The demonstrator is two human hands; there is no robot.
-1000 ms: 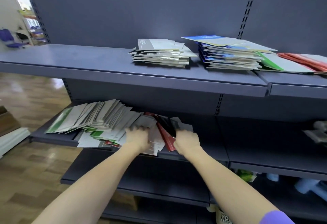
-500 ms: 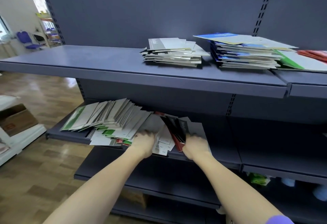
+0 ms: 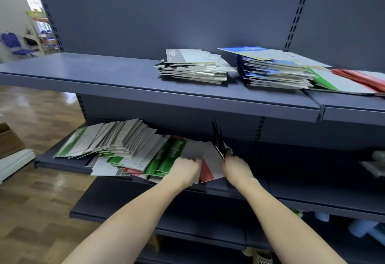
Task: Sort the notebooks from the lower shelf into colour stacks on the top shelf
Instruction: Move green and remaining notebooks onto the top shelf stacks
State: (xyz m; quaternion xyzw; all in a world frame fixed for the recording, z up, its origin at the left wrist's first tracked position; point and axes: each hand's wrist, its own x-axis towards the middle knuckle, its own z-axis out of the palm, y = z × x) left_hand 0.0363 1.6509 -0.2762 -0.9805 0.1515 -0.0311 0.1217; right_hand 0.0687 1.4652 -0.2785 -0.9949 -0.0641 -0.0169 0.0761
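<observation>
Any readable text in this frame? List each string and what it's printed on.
"NoteBook": white lettering on the green notebook beside the left hand on the lower shelf.
"NoteBook": on the dark band of the top grey notebook on the top shelf, small, barely legible.
Blue notebook: white mark, too blurred.
"YO...": cut-off label at the bottom edge.

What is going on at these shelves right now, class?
A person is sorting notebooks by colour. The right hand grips a few dark notebooks, lifted upright off the lower shelf. The left hand rests on the spread-out pile of notebooks left there, mostly grey, green and red. On the top shelf lie a grey stack, a blue stack, then green and red ones.
</observation>
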